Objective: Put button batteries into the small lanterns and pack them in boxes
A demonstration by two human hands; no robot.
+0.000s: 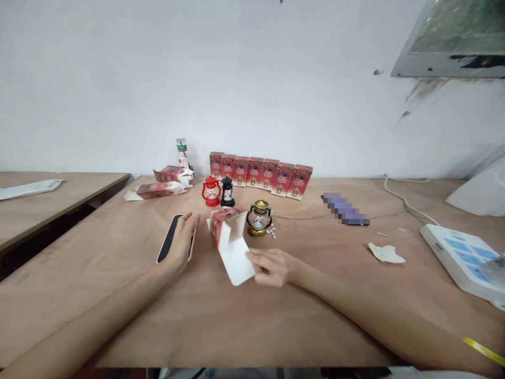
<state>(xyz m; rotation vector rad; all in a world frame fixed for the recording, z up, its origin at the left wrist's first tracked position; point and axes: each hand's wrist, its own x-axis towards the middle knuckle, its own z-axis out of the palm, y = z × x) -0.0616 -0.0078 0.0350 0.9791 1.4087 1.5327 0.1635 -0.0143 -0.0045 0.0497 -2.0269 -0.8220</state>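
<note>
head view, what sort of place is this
Perhaps a small workroom: a broad brown worktable stands by a marked white wall, with seven red printed cartons lined up and three miniature lanterns set out.

Boxes (254, 172) stand near the desk's (221, 326) back edge — lanterns (259, 217) before them, a phone (169, 240) toward the left edge.

Red box (221, 221), tilted, its white flap (236, 263) hanging open; dark-faced phone (169, 239) lying flat to its left
</note>
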